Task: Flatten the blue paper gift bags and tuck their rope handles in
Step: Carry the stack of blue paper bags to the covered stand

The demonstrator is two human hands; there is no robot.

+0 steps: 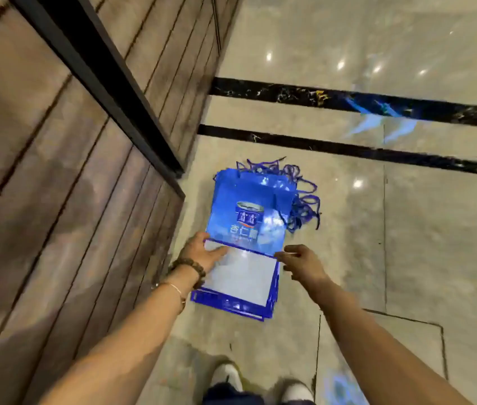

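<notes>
White shoes [227,375] are seen near the blue bags [231,306], stacked flat on the floor [412,235]. The top bag [246,206] is pressed by the flat left hand [202,253] and pinched by the right hand [300,263]

The stack of gift bags [246,217] lies on the floor [406,244] just right of the wall panel [56,171], rope handles [301,206] off its far and right sides; left hand [202,252] on the near flap [243,276], right hand [301,261] at the flap's right edge
</notes>
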